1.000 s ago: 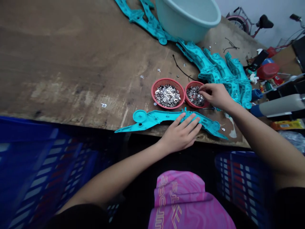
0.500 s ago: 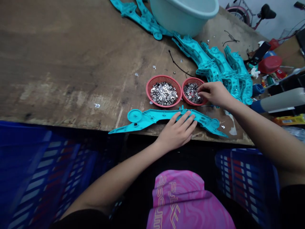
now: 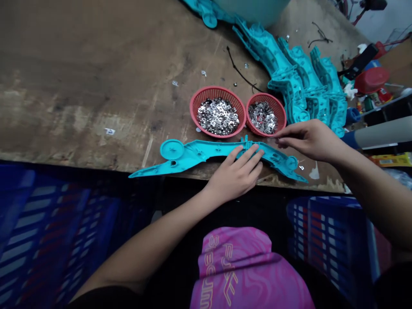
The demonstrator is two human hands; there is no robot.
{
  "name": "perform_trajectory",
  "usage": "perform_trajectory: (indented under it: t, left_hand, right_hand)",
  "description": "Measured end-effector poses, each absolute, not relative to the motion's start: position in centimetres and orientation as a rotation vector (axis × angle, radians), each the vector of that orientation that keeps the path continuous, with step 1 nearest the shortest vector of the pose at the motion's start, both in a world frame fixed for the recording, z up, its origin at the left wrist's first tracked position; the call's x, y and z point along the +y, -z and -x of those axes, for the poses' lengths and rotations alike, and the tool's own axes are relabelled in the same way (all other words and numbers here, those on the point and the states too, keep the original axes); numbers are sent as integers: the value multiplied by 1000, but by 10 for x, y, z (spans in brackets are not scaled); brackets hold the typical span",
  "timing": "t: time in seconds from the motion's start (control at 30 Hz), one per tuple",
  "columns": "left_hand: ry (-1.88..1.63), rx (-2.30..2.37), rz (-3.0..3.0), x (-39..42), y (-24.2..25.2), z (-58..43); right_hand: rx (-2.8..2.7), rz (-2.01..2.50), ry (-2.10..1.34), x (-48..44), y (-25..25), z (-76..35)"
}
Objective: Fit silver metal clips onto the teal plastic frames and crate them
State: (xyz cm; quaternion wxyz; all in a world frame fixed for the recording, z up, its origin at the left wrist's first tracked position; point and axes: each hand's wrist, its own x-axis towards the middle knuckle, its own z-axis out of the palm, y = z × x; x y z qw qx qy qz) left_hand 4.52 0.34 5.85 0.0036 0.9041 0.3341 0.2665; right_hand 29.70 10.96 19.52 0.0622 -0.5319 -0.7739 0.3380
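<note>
A long turquoise plastic part (image 3: 193,156) with a curved, bow-like shape lies along the table's near edge. My left hand (image 3: 236,174) rests flat on its middle, fingers stretched and slightly spread. Just right of it, my right hand (image 3: 310,139) hovers with thumb and forefinger pinched, at the near rim of the small red basket (image 3: 280,112). Whatever is between those fingertips is too small to name. Small shiny metal pieces (image 3: 262,118) fill that basket. A larger red basket (image 3: 196,101) beside it holds more metal pieces (image 3: 219,116).
Several turquoise parts (image 3: 291,77) lie stacked at the back right, near a pale tub (image 3: 257,10). A black cord (image 3: 238,68) and scattered metal bits are on the wooden table (image 3: 96,64). Blue crates (image 3: 48,231) stand below its edge.
My right hand has come out of the small basket toward me, down and to the right, fingertips pinched. My left hand stays on the turquoise part. The view has shifted slightly.
</note>
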Motion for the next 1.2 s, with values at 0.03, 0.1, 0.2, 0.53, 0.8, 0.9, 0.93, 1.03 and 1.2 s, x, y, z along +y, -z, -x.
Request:
perform_trajectory:
  t: [0.03, 0.1, 0.2, 0.53, 0.8, 0.9, 0.93, 1.03, 1.2]
  left_hand:
    - [-832, 1039, -2818, 3, -59, -45]
    - [-829, 1034, -2795, 3, -59, -44]
    - [-821, 1026, -2771, 3, -59, -44]
    - [-764, 1047, -2739, 3, -59, -45]
    - [-720, 1071, -2786, 3, -57, -45]
    - [-719, 1096, -2805, 5, -57, -45]
    - [-719, 1103, -2800, 5, -57, -46]
    - [-724, 1109, -2775, 6, -57, -47]
    - [-712, 1124, -2794, 5, -58, -49]
  right_hand:
    - [-2327, 1612, -1071, 102, -197, -302]
    - [-2333, 1619, -1116, 89, -195, -312]
    - [-2300, 1713, -1144, 79, -186, -326]
    - [-2298, 1673, -1149, 74, -176, -330]
    - [-2422, 1535, -1053, 75, -184, -329]
    - [-2390, 1518, -927, 78, -194, -343]
    - [-2371, 1509, -885, 79, -198, -348]
    - [-2332, 1476, -829, 81, -205, -361]
    - [-2340, 1448, -919, 87, -193, -358]
